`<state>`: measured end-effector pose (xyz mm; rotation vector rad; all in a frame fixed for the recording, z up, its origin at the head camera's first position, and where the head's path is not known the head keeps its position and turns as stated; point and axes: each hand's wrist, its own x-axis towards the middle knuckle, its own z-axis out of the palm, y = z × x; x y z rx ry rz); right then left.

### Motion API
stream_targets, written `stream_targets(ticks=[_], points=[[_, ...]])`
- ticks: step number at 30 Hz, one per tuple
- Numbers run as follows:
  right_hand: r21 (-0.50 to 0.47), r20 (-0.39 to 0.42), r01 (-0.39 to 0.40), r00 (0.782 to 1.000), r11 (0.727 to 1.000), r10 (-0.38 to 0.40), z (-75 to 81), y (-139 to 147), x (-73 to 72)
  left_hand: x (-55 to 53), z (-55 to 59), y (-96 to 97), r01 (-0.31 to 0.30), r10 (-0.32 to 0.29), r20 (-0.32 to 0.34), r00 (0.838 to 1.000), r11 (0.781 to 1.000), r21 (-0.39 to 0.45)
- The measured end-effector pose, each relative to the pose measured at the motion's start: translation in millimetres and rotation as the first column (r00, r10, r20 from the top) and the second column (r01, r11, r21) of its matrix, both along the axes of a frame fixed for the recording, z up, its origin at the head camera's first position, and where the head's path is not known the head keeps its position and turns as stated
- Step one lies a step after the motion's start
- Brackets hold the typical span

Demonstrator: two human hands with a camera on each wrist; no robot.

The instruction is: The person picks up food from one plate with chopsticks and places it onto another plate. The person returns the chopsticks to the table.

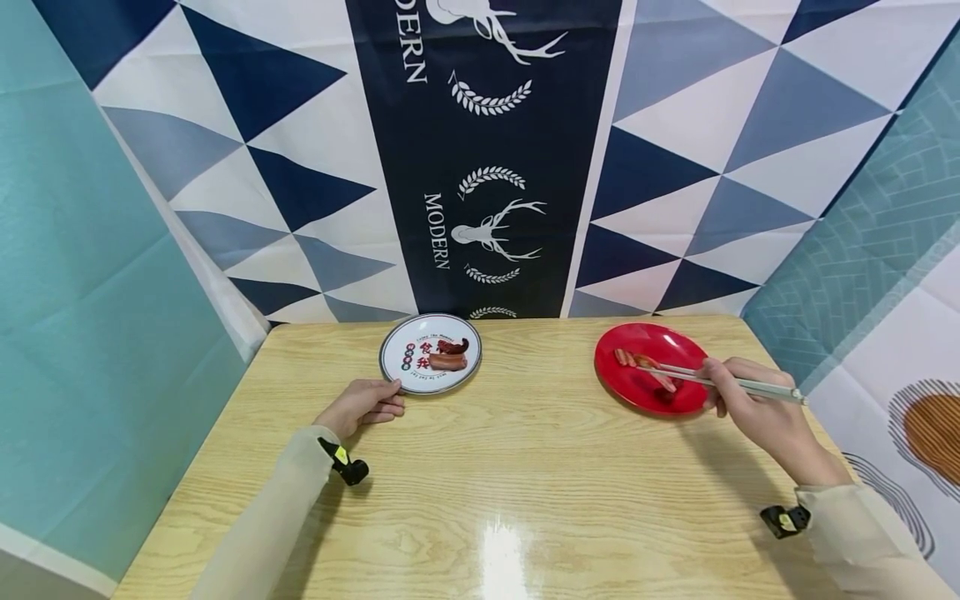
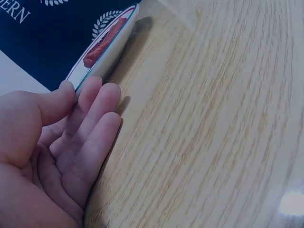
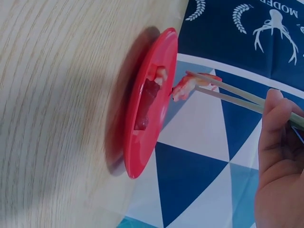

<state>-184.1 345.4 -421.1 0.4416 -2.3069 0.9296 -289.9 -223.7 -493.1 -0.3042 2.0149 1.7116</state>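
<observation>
My left hand (image 1: 365, 407) pinches the near-left rim of a white plate (image 1: 397, 335) between thumb and fingers. On that plate lie a pinkish-brown sausage piece (image 1: 447, 362) and a darker reddish-brown piece (image 1: 453, 346). A pair of pale chopsticks (image 1: 772, 388) is in the grip of my right hand (image 1: 757, 412), at the right of the table. Between their tips, in the right wrist view, is an orange-and-white piece of food (image 3: 187, 86) that looks like shrimp, held above a red plate (image 3: 135, 156). Dark red and pinkish pieces (image 3: 147, 102) lie on the red plate.
Both plates stand near the back edge of a light wooden table (image 1: 480, 467). Behind it hangs a patterned cloth (image 1: 510, 167) with triangles and deer heads. A teal panel (image 1: 90, 292) borders the left side. Each wrist wears a small black camera (image 1: 348, 469).
</observation>
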Motion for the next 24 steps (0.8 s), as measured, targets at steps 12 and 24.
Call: stream_targets(ticks=[12, 24], points=[[-0.001, 0.000, 0.009, 1.000, 1.000, -0.009, 1.6, -0.2, 1.1, -0.3, -3.9, -0.4, 0.004, -0.004, -0.012, 1.000, 1.000, 0.000], [0.026, 0.003, -0.008, 1.000, 1.000, 0.008, 9.8, -2.7, -0.4, -0.6, -2.2, -2.3, 0.028, -0.028, -0.012, 1.000, 0.999, 0.021]])
